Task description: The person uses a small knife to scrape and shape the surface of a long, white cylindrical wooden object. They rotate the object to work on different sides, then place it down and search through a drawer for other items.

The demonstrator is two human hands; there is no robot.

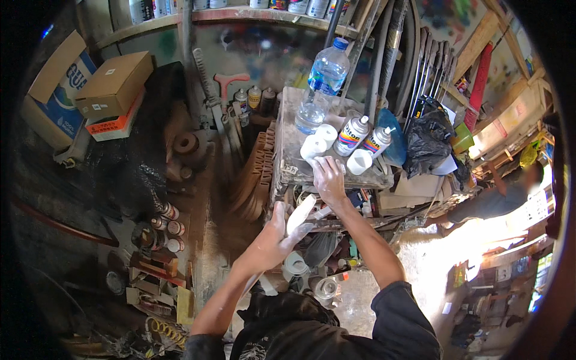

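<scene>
Dusty, scuffed counter [289, 157], front edge partly hidden by my right hand [329, 182]. On it, a clear plastic bottle [327, 77]. My left fingers [279, 211] pinch a long, rounded white piece [300, 214], lower end hidden. Right fingers [327, 166] curved at a white cylindrical cup [312, 146]; grip: cannot tell.

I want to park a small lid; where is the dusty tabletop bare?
The tabletop is bare at its near-left corner, between its edges and the white caps. A narrow strip lies left of the water bottle. The middle is crowded: bottle, caps and spray cans, with the right hand at the front edge.
</scene>
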